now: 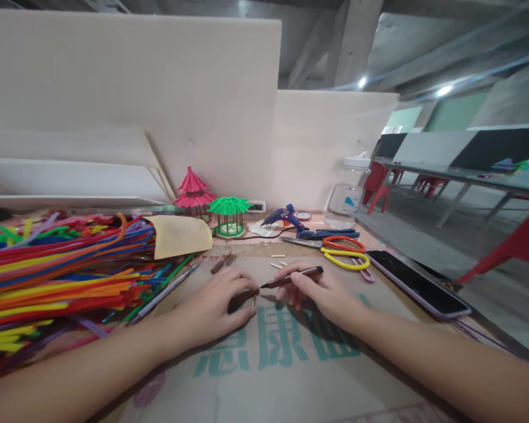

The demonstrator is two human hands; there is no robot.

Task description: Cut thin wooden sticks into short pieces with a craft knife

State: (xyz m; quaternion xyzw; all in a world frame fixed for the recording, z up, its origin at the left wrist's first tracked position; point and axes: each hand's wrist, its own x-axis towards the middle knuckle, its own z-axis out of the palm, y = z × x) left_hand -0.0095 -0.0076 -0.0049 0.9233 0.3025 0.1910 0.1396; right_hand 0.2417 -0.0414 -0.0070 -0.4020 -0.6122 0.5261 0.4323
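My right hand (308,288) is closed around a dark brown marker pen (297,276), its tip pointing left. That tip reaches the fingertips of my left hand (224,299), which pinches a small, short stick (254,298) between thumb and fingers. Most of the stick is hidden by the fingers, so I cannot tell whether the tip touches it. Both hands are over a cardboard sheet (229,388) printed with green characters. Just beyond them lie pale short sticks (277,264) and several dark brown pieces (224,263).
Colourful pipe cleaners (62,270) are heaped at left. Behind stand a pink pagoda model (194,191), a green-roofed pavilion model (230,214), a blue glue gun (286,217) and a clear bottle (347,191). Scissors (344,252) and a phone (417,285) lie at right.
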